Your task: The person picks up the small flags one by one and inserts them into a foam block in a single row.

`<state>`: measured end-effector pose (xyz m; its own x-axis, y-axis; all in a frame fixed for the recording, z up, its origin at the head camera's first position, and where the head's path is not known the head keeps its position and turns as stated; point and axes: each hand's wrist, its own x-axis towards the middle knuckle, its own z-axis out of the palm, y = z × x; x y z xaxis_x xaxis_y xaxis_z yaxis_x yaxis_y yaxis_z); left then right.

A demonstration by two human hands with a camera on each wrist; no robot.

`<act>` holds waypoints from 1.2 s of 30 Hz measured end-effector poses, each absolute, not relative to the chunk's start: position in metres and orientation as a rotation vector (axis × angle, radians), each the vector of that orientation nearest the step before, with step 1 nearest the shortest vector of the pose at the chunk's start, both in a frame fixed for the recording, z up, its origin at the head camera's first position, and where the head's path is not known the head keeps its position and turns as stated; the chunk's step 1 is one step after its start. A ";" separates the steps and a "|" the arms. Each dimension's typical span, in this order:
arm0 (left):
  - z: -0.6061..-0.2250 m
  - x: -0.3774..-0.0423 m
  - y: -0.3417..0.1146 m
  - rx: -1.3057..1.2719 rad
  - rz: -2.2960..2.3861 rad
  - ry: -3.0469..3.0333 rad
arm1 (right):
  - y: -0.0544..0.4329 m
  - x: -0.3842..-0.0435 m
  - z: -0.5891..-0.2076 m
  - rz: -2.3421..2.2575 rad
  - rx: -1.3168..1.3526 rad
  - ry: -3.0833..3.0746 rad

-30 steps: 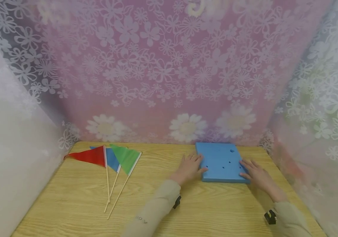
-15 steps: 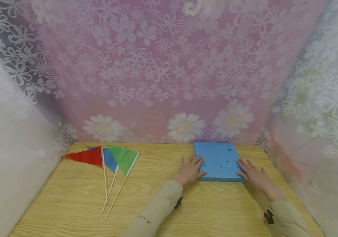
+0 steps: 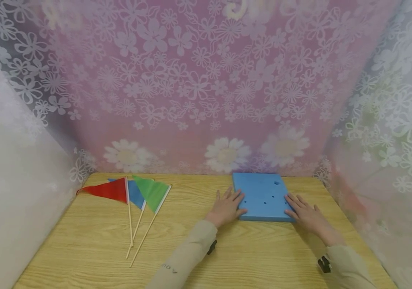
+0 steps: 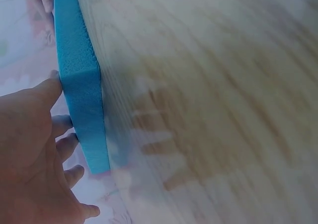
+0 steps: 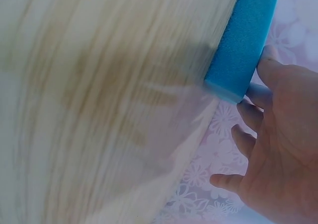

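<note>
A square blue foam board (image 3: 260, 192) lies flat near the back right of the wooden table, with several small holes in its top. My left hand (image 3: 225, 208) touches its left edge, fingers mostly straight and spread, thumb near the front corner. At the opposite edge my right hand (image 3: 309, 216) rests with extended fingertips on the board. In the left wrist view the fingers (image 4: 62, 149) lie along the side of the foam. The right wrist view has the right hand's thumb (image 5: 271, 70) against the board, the little finger apart from it.
Three small pennants lie at the left on the table (image 3: 94, 249): a red flag (image 3: 108, 190), a blue flag (image 3: 136, 194) and a green flag (image 3: 152, 193), their thin sticks pointing toward the front. Flower-patterned curtains (image 3: 198, 80) enclose the back and sides.
Between both hands the foam board has slid slightly to the left over the last half second, and the hands moved with it. The flags lie as before; the head view shifted a little.
</note>
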<state>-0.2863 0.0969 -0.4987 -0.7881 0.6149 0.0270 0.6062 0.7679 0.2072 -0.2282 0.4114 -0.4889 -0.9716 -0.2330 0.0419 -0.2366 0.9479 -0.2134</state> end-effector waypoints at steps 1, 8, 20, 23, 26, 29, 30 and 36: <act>-0.498 -0.286 0.096 1.008 0.315 2.913 | 0.411 -0.228 -0.490 0.348 0.379 -3.074; -0.494 -0.283 0.087 1.004 0.338 2.892 | 0.407 -0.228 -0.493 0.358 0.408 -3.053; -0.495 -0.281 0.068 0.995 0.285 2.920 | 0.385 -0.227 -0.488 0.300 0.401 -3.102; -0.494 -0.279 0.063 0.994 0.305 2.911 | 0.381 -0.226 -0.489 0.307 0.401 -3.102; -0.495 -0.280 0.057 0.995 0.342 2.901 | 0.376 -0.225 -0.489 0.310 0.407 -3.100; -0.496 -0.280 0.051 0.994 0.368 2.894 | 0.370 -0.225 -0.487 0.312 0.423 -3.088; -0.496 -0.280 0.050 0.991 0.375 2.894 | 0.369 -0.225 -0.488 0.319 0.432 -3.075; -0.495 -0.280 0.040 1.002 0.429 2.865 | 0.362 -0.225 -0.490 0.338 0.465 -3.035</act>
<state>-0.2804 0.0396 -0.4955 -0.7838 0.6206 0.0205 0.5994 0.7476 0.2861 -0.2251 0.3622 -0.4903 -0.9534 -0.2896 0.0850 -0.3012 0.9309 -0.2067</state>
